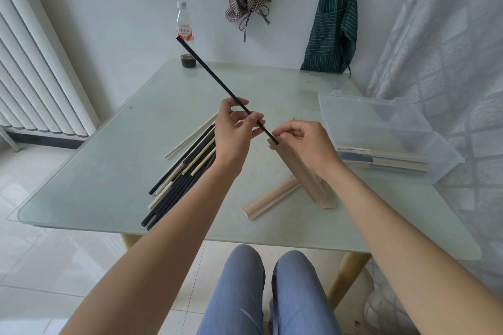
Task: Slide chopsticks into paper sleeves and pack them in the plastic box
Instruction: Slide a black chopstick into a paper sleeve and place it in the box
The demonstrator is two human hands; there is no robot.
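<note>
My left hand [236, 128] pinches a black chopstick [215, 75] near its lower end; the stick slants up and away to the left. Its tip sits at the mouth of a brown paper sleeve [296, 168] that my right hand [302, 141] pinches at the top, above the table. Under my left forearm a pile of loose black and pale chopsticks [179, 171] lies on the glass table [109, 177]. Empty paper sleeves [269, 198] lie below my right hand. The clear plastic box [386, 139] stands open at the right with several sleeved chopsticks inside.
A plastic bottle [186, 35] with dark liquid stands at the table's far edge. Aprons hang on the wall behind. A radiator is at the left, a curtain at the right. My knees are below the table's near edge.
</note>
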